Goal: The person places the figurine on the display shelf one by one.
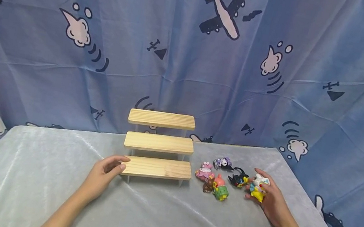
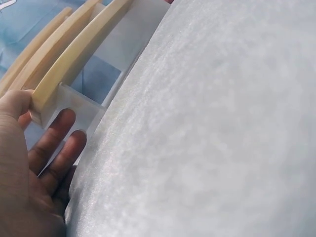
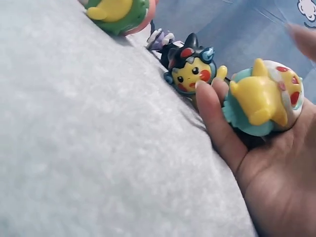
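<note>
A three-tier wooden display stand with clear supports stands on the table. My left hand pinches the left end of its lowest board; in the left wrist view the thumb lies on top of the board, other fingers loose below. My right hand holds a yellow toy figurine with a white hood and teal collar; the right wrist view shows it tipped sideways against the fingers. Left of that hand lies a black-hooded Pikachu figurine, also seen as the black figurine from above.
Between the stand and my right hand lie a pink figurine, a purple and black figurine, a small brown figurine and a green figurine. A blue printed curtain hangs behind the grey cloth-covered table.
</note>
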The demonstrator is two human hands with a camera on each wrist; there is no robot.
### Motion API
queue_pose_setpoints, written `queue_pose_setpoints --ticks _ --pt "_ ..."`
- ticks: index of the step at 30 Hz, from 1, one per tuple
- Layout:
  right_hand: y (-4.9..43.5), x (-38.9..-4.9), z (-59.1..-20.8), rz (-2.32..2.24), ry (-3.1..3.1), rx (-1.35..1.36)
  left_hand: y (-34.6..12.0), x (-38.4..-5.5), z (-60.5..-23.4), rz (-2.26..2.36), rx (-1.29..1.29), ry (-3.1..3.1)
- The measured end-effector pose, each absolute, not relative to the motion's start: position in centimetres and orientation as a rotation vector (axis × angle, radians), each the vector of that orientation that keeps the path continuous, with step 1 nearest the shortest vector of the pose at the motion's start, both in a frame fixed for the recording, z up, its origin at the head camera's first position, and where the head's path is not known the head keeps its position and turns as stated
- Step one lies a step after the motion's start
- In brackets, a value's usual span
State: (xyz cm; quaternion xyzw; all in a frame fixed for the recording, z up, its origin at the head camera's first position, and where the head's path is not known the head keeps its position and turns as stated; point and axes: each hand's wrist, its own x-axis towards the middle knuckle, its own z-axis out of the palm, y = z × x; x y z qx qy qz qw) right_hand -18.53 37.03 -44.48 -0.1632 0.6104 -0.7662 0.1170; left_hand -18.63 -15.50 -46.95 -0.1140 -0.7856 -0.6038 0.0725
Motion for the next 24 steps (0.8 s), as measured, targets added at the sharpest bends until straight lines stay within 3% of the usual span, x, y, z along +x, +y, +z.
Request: queue_pose_setpoints --ticks 4,11,24 --pt "37.0 -18.5 -44.3 -2.281 1.571 -0.528 -15.7 -18.6 -47.0 -1.822 -0.349 -2.347" --pt "36.5 -18.5 -44.8 -2.245 1.829 -0.412 -15.9 -18.6 -46.9 -1.818 -0.344 -2.350" --pt "36.3 -18.5 -45.6 -2.411 1.815 -0.455 -16.0 -18.8 -46.5 -1.835 -0.352 -2.361"
